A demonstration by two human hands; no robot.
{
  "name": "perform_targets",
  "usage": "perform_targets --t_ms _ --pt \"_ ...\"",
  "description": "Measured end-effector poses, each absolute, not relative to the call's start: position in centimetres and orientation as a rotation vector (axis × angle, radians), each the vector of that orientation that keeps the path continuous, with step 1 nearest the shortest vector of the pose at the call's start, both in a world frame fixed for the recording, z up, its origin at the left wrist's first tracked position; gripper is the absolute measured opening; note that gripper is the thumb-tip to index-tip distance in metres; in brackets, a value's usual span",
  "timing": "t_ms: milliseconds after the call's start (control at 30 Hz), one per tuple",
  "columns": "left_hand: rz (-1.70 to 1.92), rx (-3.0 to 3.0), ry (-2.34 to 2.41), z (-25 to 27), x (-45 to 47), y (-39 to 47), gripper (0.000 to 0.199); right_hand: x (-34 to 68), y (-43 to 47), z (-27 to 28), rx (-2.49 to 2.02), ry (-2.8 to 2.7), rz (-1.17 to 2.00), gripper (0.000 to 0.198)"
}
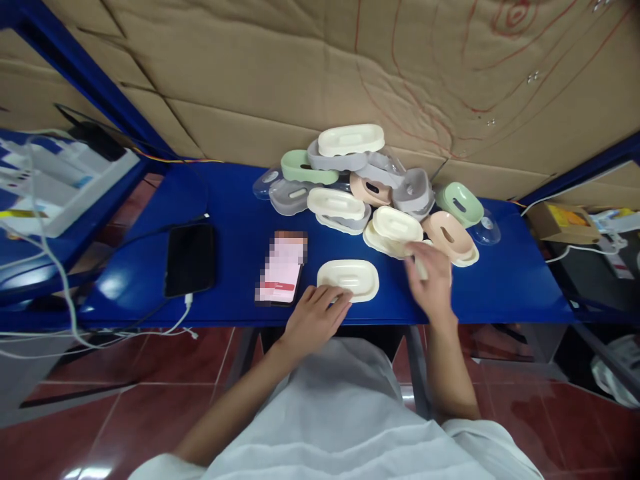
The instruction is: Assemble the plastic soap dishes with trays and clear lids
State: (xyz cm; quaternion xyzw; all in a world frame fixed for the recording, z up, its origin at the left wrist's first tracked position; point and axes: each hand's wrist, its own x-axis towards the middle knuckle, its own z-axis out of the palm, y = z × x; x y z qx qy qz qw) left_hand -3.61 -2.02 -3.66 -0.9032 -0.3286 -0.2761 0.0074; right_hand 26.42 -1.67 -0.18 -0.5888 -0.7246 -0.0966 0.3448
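Observation:
A cream oval plastic dish (349, 279) lies on the blue table close to the front edge. The fingers and thumb of my left hand (320, 319) pinch its near rim. Off to the right, my right hand (433, 285) is closed over another cream plastic piece (421, 268), mostly hidden under the fingers and slightly blurred. Just beyond that hand sit a stacked pair of cream dishes (397, 225) and a peach oval holder with a slot (445, 235).
A pile of grey holders (336, 160), green holders (300, 165) and cream dishes stands against the cardboard backing (250, 87). Left of my hands lie a lit phone (281, 270) and a dark tablet (190, 259) with a white cable. Clear plastic covers (486, 228) flank the pile.

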Motion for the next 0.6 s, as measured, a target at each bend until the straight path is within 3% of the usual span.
perform_targets --t_ms 100,200,333,400,500,600 --pt "-0.863 -2.857 -0.987 -3.5 -3.7 -2.0 0.016 31.0 -0.9 -0.2 -1.849 -1.593 -0.511 0.045" --pt "-0.873 -2.908 -0.912 -3.4 -3.9 -2.0 0.016 34.2 -0.5 -0.7 -2.037 -1.552 -0.446 0.045" --pt "-0.913 -2.945 -0.883 -3.6 -4.2 -2.1 0.019 32.4 -2.1 -1.4 -1.9 -1.364 -0.517 0.047" --pt "-0.959 -2.925 -0.908 -3.7 -4.3 -2.2 0.025 29.2 -4.0 -1.7 -1.77 -1.371 -0.546 0.037" --pt "-1.067 -2.784 -1.049 -3.9 -4.4 -2.5 0.043 24.0 -7.0 -2.1 -1.52 -1.705 -0.344 0.022" --pt "-1.13 -2.731 -1.134 -4.1 -4.4 -2.5 0.059 20.4 -8.7 -2.5 -1.332 -2.037 -0.071 0.034"
